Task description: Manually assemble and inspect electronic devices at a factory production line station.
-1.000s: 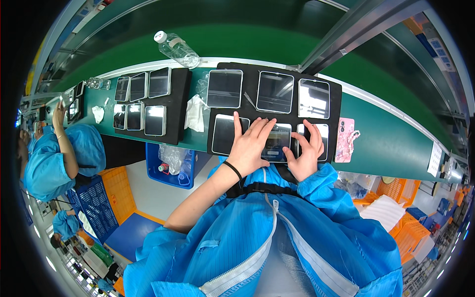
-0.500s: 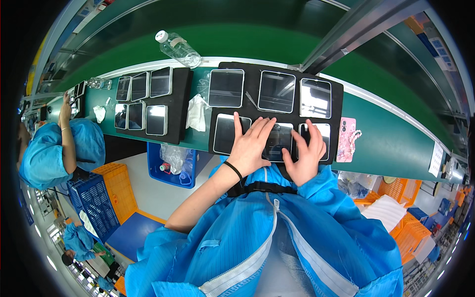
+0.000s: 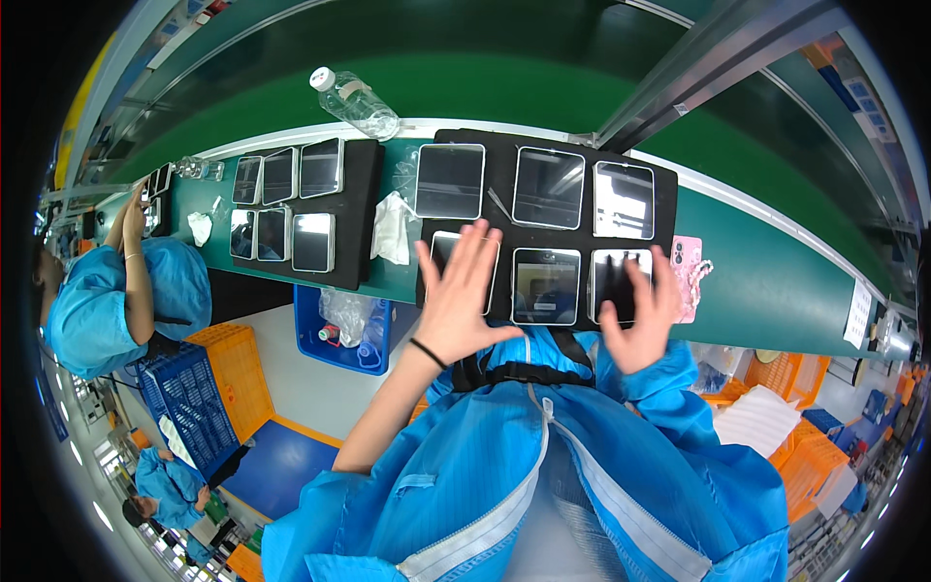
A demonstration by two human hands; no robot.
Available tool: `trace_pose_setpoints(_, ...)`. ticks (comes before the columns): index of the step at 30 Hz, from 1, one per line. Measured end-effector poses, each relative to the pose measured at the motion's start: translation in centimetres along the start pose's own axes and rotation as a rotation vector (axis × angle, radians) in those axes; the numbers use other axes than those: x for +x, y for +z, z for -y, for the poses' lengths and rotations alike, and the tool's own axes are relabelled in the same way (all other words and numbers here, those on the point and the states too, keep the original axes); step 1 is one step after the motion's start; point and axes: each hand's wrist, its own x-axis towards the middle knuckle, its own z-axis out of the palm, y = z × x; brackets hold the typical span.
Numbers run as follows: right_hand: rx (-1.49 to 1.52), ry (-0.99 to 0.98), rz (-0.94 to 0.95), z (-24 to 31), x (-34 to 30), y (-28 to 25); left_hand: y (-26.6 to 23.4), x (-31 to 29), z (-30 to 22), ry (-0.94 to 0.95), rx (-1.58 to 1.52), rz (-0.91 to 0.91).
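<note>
On a black mat (image 3: 500, 165) in front of me lie several tablets with dark screens and silver rims, set in two rows. My left hand (image 3: 456, 306), fingers spread, is over the near-left tablet (image 3: 448, 248) and hides much of it. My right hand (image 3: 642, 320) is also open, its fingers over the near-right tablet (image 3: 606, 278). Between the hands lies the near-middle tablet (image 3: 546, 288), fully in sight. Neither hand holds anything; whether the fingertips touch the screens I cannot tell. In the far row, the right tablet (image 3: 624, 199) reflects bright light.
A white cloth (image 3: 392, 230) lies left of the mat, and a pink phone (image 3: 686, 278) right of it. Behind stands a tilted clear bottle (image 3: 359, 105). Farther left, another black mat (image 3: 359, 204) bears more tablets near a person in blue (image 3: 126, 291). Below is a blue bin (image 3: 308, 339).
My hands have drawn apart, the left one leftward and the right one rightward. The near-middle tablet, partly covered before, now shows whole. The view has shifted slightly.
</note>
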Motion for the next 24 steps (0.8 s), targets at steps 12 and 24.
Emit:
trace_pose_setpoints(12,0.029,0.156,0.136,-1.7,-2.5,-0.6,-0.6,-3.0,3.4,-0.245,0.084,0.012)
trace_pose_setpoints(24,0.115,0.198,0.157,-2.4,-3.1,-0.1,-0.5,-3.4,3.8,-0.323,-0.04,-0.045)
